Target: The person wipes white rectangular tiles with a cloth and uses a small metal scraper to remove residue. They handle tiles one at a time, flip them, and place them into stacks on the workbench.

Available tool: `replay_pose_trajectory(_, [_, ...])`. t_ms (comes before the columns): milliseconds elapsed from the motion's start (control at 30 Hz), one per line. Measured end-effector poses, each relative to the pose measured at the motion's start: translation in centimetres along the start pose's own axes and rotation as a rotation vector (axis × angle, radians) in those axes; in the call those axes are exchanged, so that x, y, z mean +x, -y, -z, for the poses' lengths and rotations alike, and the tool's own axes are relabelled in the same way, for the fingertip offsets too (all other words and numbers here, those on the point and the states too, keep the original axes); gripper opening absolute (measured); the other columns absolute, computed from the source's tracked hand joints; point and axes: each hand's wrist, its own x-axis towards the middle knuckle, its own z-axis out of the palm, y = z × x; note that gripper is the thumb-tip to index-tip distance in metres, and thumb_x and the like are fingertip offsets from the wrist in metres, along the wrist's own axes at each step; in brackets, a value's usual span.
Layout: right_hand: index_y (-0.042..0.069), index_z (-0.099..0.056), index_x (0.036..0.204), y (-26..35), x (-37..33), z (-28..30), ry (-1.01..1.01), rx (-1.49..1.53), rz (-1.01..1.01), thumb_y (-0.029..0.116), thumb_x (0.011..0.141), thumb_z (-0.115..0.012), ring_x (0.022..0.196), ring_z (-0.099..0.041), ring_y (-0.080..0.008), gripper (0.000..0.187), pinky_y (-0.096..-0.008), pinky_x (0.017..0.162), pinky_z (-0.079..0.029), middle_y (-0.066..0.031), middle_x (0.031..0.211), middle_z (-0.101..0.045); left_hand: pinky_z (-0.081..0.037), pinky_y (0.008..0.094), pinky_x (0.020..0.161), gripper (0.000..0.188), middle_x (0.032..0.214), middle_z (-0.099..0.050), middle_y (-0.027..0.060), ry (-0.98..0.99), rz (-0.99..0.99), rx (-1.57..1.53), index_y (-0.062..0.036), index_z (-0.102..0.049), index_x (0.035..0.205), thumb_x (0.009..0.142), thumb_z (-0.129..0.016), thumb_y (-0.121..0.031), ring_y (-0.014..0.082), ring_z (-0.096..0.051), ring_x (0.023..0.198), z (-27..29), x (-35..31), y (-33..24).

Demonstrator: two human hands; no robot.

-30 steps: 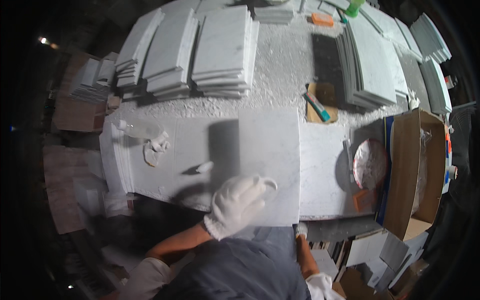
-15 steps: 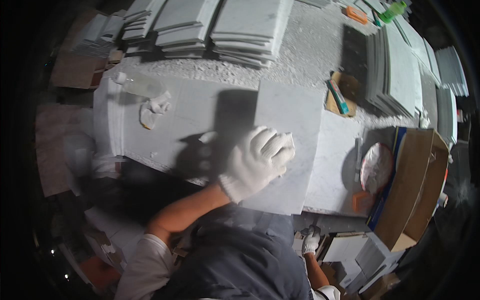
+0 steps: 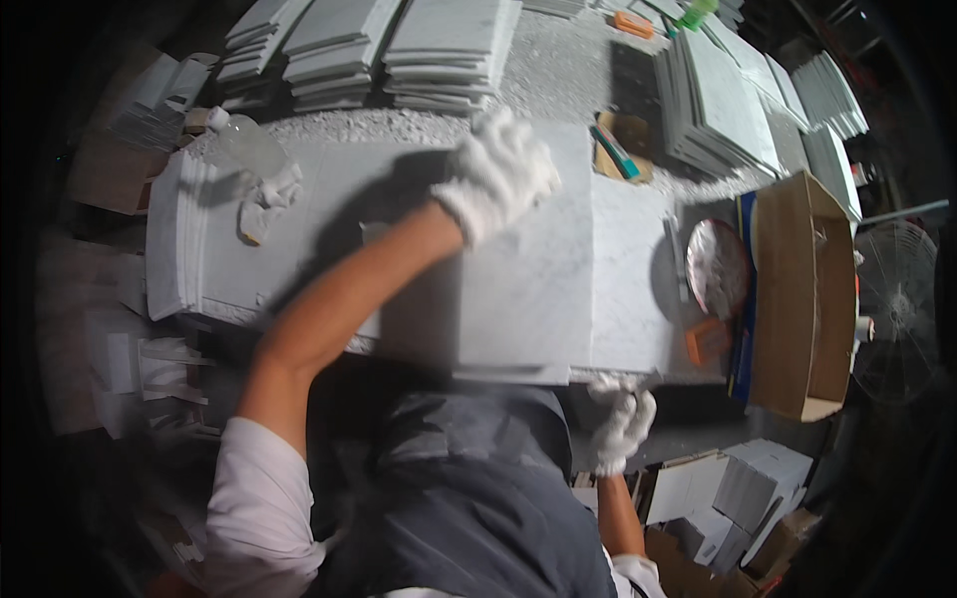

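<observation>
Lying mid-scene on the pale, dust-covered worktop (image 3: 553, 65), a grey-white rectangular marble slab (image 3: 528, 309) runs its long axis near to far, far short end toward the stacked white stone tiles (image 3: 444, 45). Left hand in white knit glove (image 3: 498, 179) over its far end, fingers bent, close together, can't tell if pinching; right hand in white knit glove (image 3: 624, 429) just beyond its near right corner, fingers curled, grip unclear.
</observation>
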Motion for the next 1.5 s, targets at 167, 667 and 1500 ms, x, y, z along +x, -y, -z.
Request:
replay_pose_trajectory(167, [0.000, -0.059, 0.110, -0.2, 3.6, -2.0, 0.093, 0.147, 0.129, 0.022, 0.110, -0.049, 0.081, -0.064, -0.0155, 0.024, -0.0332, 0.089, -0.051, -0.0087, 0.087, -0.068, -0.053, 0.0397, 0.081, 0.012, 0.095, -0.067, -0.0040, 0.203, -0.177, -0.189, -0.0276, -0.075, 0.090, 0.083, -0.066, -0.027, 0.0234, -0.058, 0.104, -0.4, -2.2, 0.5])
replay_pose_trajectory(667, [0.004, -0.064, 0.120, -5.7, 10.3, -7.7, -0.028, 0.008, 0.276, 0.022, 0.107, -0.058, 0.083, -0.065, -0.0126, 0.024, -0.0287, 0.076, -0.054, -0.0069, 0.092, -0.071, -0.047, 0.0435, 0.078, 0.012, 0.088, -0.069, 0.0002, 0.188, -0.096, 0.063, -0.0235, -0.071, 0.081, 0.084, -0.059, -0.023, 0.0245, -0.063, 0.092, 0.5, 0.5, -0.4])
replay_pose_trajectory(1500, [0.002, -0.066, 0.119, -5.2, 9.4, -7.3, 0.106, 0.079, -0.006, 0.019, 0.107, -0.056, 0.094, -0.065, -0.0161, 0.023, -0.0301, 0.084, -0.054, -0.0073, 0.103, -0.069, -0.052, 0.0444, 0.099, 0.017, 0.114, -0.069, -0.0013, 0.171, 0.027, -0.129, -0.0355, -0.076, 0.088, 0.080, -0.067, -0.024, 0.0289, -0.056, 0.120, 5.2, -5.9, -0.2])
